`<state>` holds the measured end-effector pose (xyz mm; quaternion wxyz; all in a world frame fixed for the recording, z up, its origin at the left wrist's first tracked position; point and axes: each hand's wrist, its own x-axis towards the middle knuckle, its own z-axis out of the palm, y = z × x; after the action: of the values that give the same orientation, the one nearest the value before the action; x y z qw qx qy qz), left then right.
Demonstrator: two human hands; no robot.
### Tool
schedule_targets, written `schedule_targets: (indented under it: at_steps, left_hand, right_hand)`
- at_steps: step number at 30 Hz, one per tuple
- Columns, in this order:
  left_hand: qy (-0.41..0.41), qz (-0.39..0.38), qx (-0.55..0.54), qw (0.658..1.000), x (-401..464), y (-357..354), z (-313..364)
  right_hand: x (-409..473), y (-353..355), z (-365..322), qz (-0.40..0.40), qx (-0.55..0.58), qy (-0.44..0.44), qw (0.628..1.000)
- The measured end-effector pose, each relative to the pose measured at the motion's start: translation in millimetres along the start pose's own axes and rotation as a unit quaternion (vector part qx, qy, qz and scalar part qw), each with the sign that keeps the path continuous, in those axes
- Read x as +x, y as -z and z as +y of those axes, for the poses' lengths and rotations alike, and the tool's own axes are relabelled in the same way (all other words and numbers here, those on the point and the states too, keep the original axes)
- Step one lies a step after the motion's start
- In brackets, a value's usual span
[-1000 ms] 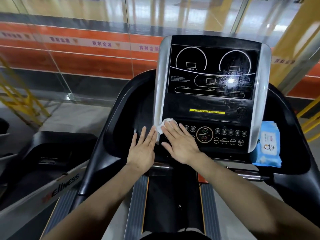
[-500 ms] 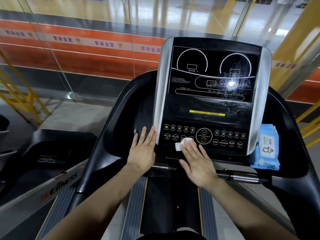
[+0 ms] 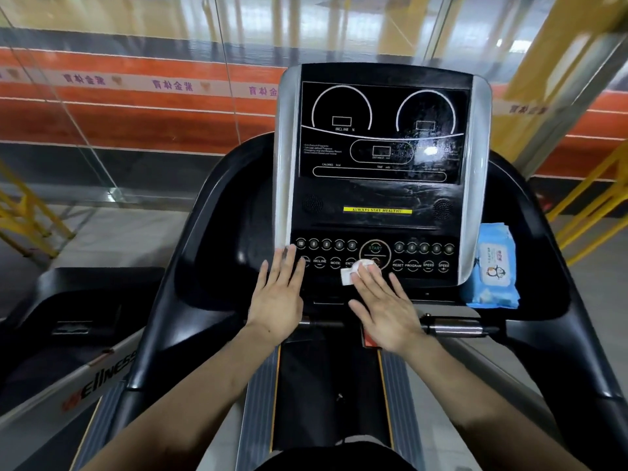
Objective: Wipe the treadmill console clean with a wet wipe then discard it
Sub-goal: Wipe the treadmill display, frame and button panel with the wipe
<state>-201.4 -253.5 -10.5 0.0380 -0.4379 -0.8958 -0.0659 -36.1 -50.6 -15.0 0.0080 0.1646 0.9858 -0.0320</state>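
- My right hand (image 3: pixel 385 309) lies flat, fingers spread and extended, pressing a small folded white wet wipe (image 3: pixel 353 271) against the black glossy treadmill console (image 3: pixel 373 198). The wipe is pinned under the fingertips, not pinched.
- The wipe sits on the lower button row, just below and left of the round START control (image 3: pixel 375 253). Only its left portion shows past my fingers.
- My left hand (image 3: pixel 278 300) is open and flat, holding nothing. It rests on the console's lower left corner, fingertips touching the silver side trim (image 3: pixel 287 158), apparently as a brace.
- Key relation: the unwiped stretch of buttons, RESET through SPEED, lies to the right of the wipe. The button row's long axis runs left to right, so I judge the next stroke to be a sideways sweep rightward. The right hand is the nearer one and already has the wipe.
- Materials: the console face is smooth, hard and reflective. The upper display shows streaks and a bright glare spot at right, consistent with a damp film. I cannot tell how wet it is.
- The buttons look flush or barely raised, so the wipe should slide with little snagging. Firm pressure could trigger a key.
- A blue soft plastic wet-wipe pack (image 3: pixel 494 266) sits in the right-hand tray, just beside the console's right trim.
- No bin is visible, so discarding is not yet addressed.
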Motion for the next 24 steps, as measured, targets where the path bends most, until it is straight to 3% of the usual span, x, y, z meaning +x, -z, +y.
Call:
schedule_targets:
  at_steps: [5,8,14,18,20,24]
  left_hand:
    - [-0.026,0.004,-0.011,1.000,12.2,-6.7,29.2]
    - [-0.031,-0.003,-0.012,0.999,16.7,-5.8,40.8]
    - [0.012,0.004,0.005,1.000,13.5,-6.9,35.8]
    - [0.031,0.011,0.008,0.999,14.8,-3.3,24.6]
    - [0.034,0.012,0.014,0.999,15.8,-1.5,22.7]
    - [0.038,-0.002,0.015,0.999,20.7,0.8,24.3]
  right_hand:
    - [-38.1,1.6,62.4,0.004,0.054,-0.125,0.991]
    - [-34.1,0.4,56.5,0.021,0.070,-0.152,0.986]
    - [23.5,14.8,-23.2,0.029,0.044,0.009,0.999]
    - [63.2,39.9,-30.6,0.047,0.006,0.041,0.998]
    - [54.4,39.2,-6.0,0.059,-0.007,0.013,0.998]
    - [13.9,22.5,45.8,0.090,0.049,-0.139,0.985]
